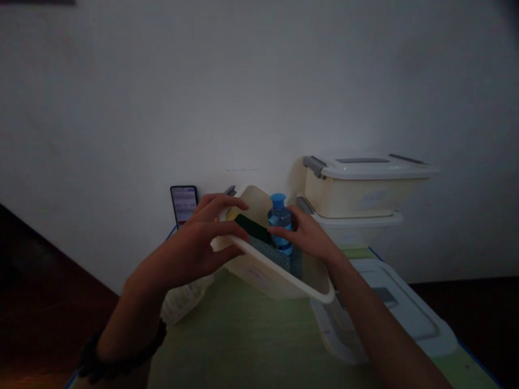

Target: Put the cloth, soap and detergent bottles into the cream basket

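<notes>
A cream plastic storage bin (263,275) sits tilted in the middle of the view, without a lid on it. My left hand (203,232) grips its left end, the fingers curled over the rim. Inside the bin, my right hand (306,232) is closed around a clear blue bottle (279,219) with a blue cap, which stands upright. Beside the bottle lie a dark green pad (253,228) and a grey-blue textured cloth (270,253). A bit of yellow shows at the bin's left end, partly hidden by my left hand.
Two lidded storage bins (344,194) are stacked at the right against the wall. A loose white lid (409,308) lies on the green tabletop (227,340) under my right forearm. A phone (184,202) leans on the wall, and a clear plastic container (182,302) is behind my left wrist.
</notes>
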Tool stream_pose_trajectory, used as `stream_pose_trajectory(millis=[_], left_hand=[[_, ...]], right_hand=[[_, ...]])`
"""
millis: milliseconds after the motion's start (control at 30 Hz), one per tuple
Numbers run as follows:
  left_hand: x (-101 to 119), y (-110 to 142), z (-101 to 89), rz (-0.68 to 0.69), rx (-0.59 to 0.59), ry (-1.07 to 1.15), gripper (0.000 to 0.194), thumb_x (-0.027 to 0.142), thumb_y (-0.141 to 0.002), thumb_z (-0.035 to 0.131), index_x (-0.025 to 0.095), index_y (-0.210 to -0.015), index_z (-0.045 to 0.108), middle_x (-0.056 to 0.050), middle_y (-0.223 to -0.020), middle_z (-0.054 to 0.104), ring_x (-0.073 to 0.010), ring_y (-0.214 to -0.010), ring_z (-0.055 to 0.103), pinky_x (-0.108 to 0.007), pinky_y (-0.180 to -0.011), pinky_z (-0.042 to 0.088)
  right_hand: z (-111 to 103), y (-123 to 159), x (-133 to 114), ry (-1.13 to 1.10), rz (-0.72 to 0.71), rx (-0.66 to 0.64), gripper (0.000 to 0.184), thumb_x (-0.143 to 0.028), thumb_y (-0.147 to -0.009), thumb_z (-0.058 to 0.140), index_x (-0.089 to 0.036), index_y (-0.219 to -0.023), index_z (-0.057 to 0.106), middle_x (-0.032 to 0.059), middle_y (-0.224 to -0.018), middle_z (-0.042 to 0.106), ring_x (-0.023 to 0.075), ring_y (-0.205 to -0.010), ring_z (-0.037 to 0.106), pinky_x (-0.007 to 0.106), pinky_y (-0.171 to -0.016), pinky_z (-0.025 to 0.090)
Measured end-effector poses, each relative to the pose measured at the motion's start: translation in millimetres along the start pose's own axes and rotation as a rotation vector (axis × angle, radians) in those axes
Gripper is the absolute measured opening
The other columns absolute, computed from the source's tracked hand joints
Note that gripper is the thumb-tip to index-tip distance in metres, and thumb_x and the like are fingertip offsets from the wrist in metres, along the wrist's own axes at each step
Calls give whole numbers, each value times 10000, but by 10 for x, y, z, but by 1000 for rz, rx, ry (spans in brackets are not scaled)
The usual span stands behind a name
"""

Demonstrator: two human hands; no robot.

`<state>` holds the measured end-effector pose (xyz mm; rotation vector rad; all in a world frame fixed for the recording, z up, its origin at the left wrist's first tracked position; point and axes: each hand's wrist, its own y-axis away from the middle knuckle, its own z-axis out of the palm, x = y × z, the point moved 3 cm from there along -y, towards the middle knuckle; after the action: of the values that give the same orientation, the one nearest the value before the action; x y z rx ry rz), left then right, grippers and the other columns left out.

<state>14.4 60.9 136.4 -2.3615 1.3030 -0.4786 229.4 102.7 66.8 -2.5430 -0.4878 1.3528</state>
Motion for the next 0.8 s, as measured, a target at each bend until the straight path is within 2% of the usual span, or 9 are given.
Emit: stream_pose_trajectory(millis=[133,300,400,500,567,667,733,800], left_hand=[[-21,22,-5,-21,3,41,141,199,-784,584,236,-909,637,-36,-1330,397,-273,-1283,288,-481,-1066,280],[-58,51,-16,-46,-30,104,151,169,-751,585,241,-875,633,-9,-1354,408,-303,-1358,140,-528,-1109,148],[-171,95,-18,-77,0,298,259,221,-769,594,284,-1019,610,3,-1403,348,-292,-1368,146,-502,-1117,156],[-338,128,72,-212,80,647,384,319,-786,589,340,-1166,538,34,-1476,228,-287,-1366,191,-446,-1102,246],[-431,128,177,-363,166,803,444,404,-814,539,367,-1250,465,30,-1475,260,-299,-1353,234,-458,-1086,276],[-479,95,322,-564,246,857,546,483,-833,489,339,-1344,363,-34,-1404,407,-319,-1289,355,-500,-1052,310],[-465,57,371,-626,273,879,607,491,-815,512,302,-1367,343,-66,-1360,461,-326,-1248,407,-514,-1034,327],[-450,20,381,-652,317,891,600,474,-800,530,272,-1346,387,-76,-1320,501,-329,-1216,442,-516,-1023,341]], right_hand=[[39,4,33,-21,30,4,470,-498,-719,643,-164,-1033,541,55,-903,630,175,-750,581,296,-632,446],[53,2,49,-12,11,-2,462,-493,-715,650,-171,-1030,547,54,-911,640,181,-764,591,308,-658,458],[45,-9,114,-55,33,5,457,-507,-720,635,-178,-1025,552,60,-940,644,192,-800,602,322,-684,469],[41,-17,168,-113,59,14,441,-500,-703,651,-176,-988,559,56,-922,645,194,-794,607,332,-687,482],[50,-17,177,-144,67,13,453,-489,-676,679,-176,-981,559,48,-904,644,191,-780,610,333,-679,490],[84,-15,152,-195,39,5,464,-448,-653,713,-188,-1001,553,32,-904,649,181,-786,617,326,-697,493],[115,-15,124,-212,11,-4,464,-430,-649,722,-195,-1011,551,28,-916,653,177,-801,620,326,-722,488],[140,-17,98,-181,-1,19,470,-452,-646,718,-196,-1005,556,35,-925,652,184,-804,616,329,-721,482]])
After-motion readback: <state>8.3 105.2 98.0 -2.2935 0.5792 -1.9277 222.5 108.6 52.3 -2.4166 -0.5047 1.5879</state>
